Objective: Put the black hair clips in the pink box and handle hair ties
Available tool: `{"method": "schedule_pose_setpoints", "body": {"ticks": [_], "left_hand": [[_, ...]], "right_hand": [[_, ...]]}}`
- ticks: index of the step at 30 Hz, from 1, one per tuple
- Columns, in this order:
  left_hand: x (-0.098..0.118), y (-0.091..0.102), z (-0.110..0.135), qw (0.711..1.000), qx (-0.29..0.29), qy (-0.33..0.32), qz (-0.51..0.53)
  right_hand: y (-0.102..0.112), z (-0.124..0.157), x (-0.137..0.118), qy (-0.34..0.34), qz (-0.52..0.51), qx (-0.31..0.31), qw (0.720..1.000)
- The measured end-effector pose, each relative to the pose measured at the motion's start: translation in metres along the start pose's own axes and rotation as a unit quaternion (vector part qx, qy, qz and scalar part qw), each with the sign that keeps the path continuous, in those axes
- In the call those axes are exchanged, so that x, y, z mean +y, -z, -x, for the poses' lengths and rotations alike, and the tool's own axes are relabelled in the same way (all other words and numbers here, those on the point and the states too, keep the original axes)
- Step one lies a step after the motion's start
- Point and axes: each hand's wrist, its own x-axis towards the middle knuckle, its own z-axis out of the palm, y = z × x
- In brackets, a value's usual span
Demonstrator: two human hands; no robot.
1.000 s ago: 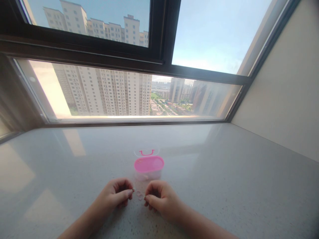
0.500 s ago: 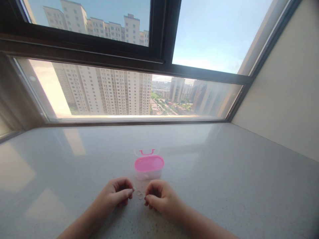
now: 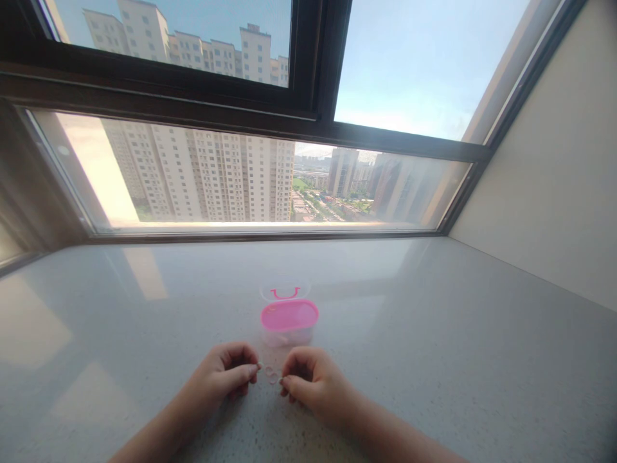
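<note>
My left hand (image 3: 226, 373) and my right hand (image 3: 308, 379) rest on a pale speckled stone sill (image 3: 434, 334), knuckles curled, thumbs and forefingers pinched toward each other. Between the fingertips sit small pale pink rings (image 3: 270, 374), linked or overlapping; both hands pinch them from opposite sides. Just beyond the hands stands a small clear oval box with a pink top (image 3: 289, 318). Behind it lies a clear lid with a pink handle (image 3: 285, 292).
A wide window with a dark frame (image 3: 313, 128) runs along the back of the sill, looking out on tall apartment blocks. A beige wall (image 3: 554, 193) closes the right side. A dark reveal bounds the left.
The view shifts very slightly upward. Both hands stay pinched on the small rings in about the same place.
</note>
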Motion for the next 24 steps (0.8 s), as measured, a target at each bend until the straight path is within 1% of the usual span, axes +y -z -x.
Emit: {"method": "schedule_pose_setpoints", "body": {"ticks": [9,16,24], "left_hand": [[0.0030,-0.0005,0.0025,1.000,-0.006,-0.004,-0.001],[0.0028,-0.0002,0.0004,1.000,-0.002,0.001,0.006],[0.0065,-0.0011,0.0034,1.000,-0.001,-0.001,-0.001]], "right_hand": [[-0.0001,0.0023,-0.0041,-0.005,-0.011,-0.002,1.000],[0.0006,0.0020,-0.0030,-0.008,-0.008,-0.004,1.000],[0.0008,0.0023,-0.0027,-0.007,-0.002,-0.005,1.000]]}}
